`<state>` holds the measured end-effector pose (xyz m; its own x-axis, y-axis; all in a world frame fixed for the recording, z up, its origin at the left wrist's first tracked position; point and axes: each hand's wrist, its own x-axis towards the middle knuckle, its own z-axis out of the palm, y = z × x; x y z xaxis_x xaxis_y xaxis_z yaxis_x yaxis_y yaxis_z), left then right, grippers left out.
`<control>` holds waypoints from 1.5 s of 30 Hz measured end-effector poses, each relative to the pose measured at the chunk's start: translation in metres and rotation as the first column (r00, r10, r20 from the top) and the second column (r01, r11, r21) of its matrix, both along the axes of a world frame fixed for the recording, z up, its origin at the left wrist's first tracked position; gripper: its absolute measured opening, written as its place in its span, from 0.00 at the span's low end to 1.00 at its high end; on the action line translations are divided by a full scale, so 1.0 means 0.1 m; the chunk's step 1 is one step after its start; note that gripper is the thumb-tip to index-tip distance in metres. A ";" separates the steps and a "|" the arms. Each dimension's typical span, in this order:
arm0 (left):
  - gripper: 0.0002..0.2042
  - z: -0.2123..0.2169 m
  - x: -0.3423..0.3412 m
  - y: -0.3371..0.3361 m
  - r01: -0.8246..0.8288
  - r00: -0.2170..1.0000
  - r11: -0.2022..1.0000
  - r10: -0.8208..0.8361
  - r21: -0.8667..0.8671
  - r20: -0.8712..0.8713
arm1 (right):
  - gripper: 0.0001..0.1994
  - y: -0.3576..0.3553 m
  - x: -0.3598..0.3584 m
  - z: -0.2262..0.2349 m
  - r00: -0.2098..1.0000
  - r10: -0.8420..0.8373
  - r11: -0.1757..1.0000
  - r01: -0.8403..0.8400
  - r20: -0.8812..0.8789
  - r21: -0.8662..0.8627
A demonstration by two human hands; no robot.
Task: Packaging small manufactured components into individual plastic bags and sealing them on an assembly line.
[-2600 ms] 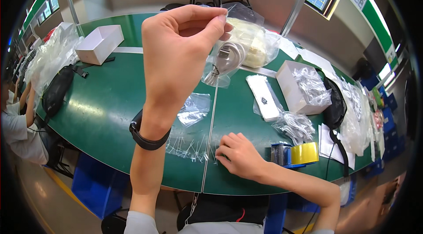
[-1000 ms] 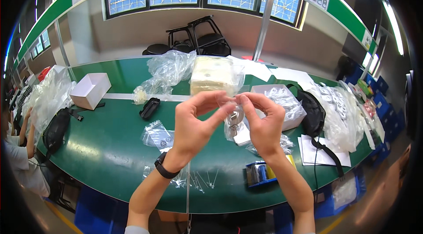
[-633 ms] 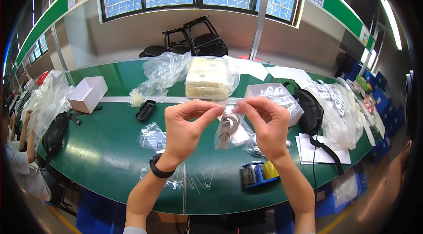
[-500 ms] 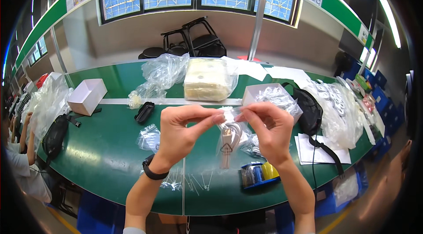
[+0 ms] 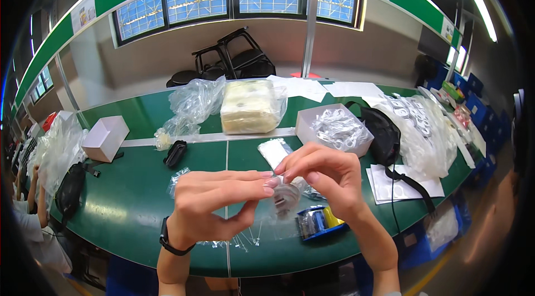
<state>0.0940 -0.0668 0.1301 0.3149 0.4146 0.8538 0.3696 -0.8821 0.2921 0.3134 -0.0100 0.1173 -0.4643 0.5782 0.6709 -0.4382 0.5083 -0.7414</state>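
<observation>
Between my hands hangs a small clear plastic bag with a coiled grey-white cable inside, its outline blurred. My left hand, a black band on its wrist, has its fingers stretched together and pinches the bag's top edge against the thumb. Close beside it, my right hand pinches the same top edge between thumb and forefinger. The fingertips of both hands nearly touch. Behind them on the green table lie white packets in clear film. A blue tape dispenser with yellow tape sits below my right hand.
A white box of cables stands at the right, beside a black pouch and white papers. Farther back is a wrapped yellowish stack. Thin ties lie near the front. An open white box stands left.
My hands have come closer together along the bag's top. The left hand has turned back-up with its fingers extended. The bag's printed lower part no longer shows clearly, and the view has shifted slightly.
</observation>
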 end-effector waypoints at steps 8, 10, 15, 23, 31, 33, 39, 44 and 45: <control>0.12 -0.03 0.04 0.02 -0.155 0.988 0.986 0.156 -0.054 0.019 | 0.14 -0.05 -0.03 -0.02 0.986 -0.157 0.988 0.156 0.064 0.021; 0.11 -0.02 0.06 0.00 -0.132 0.989 0.983 0.140 -0.130 0.054 | 0.15 -0.05 -0.01 -0.02 0.983 -0.176 0.984 0.175 0.057 0.034; 0.09 -0.05 0.18 0.03 0.080 0.925 0.899 0.095 -0.431 0.369 | 0.14 -0.10 -0.03 -0.02 0.966 -0.246 0.968 0.242 0.075 0.060; 0.04 -0.32 0.22 0.32 -0.089 0.978 0.953 0.139 -0.290 0.155 | 0.07 -0.04 -0.17 -0.07 0.899 -0.425 0.902 0.431 0.103 -0.040; 0.05 -0.48 0.10 0.60 -0.183 0.949 0.850 0.283 -0.494 0.135 | 0.02 0.79 0.42 -0.14 0.424 -0.903 0.399 0.772 0.068 0.495; 0.05 -0.48 0.00 0.64 -0.115 0.939 0.800 0.282 -0.589 0.199 | 0.02 1.08 0.59 -0.13 0.238 -0.966 0.141 0.808 -0.098 0.572; 0.08 -0.44 -0.19 0.70 -0.055 0.919 0.808 0.270 -0.586 0.286 | 0.05 1.43 0.90 -0.78 0.194 -0.954 0.289 0.372 0.230 0.882; 0.07 -0.35 -0.28 0.67 -0.057 0.917 0.795 0.280 -0.604 0.282 | 0.06 1.02 0.79 -0.75 0.127 -0.772 0.629 0.297 0.623 0.718; 0.07 -0.35 -0.29 0.67 -0.057 0.916 0.793 0.284 -0.606 0.285 | 0.06 0.98 0.77 -0.75 0.114 -0.765 0.639 0.254 0.633 0.726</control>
<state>0.0647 0.0003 0.0951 -0.0750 0.8783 0.4721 0.2725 -0.4374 0.8570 0.3903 0.0880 0.0420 -0.5501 0.7773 0.3052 0.7913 0.6020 -0.1068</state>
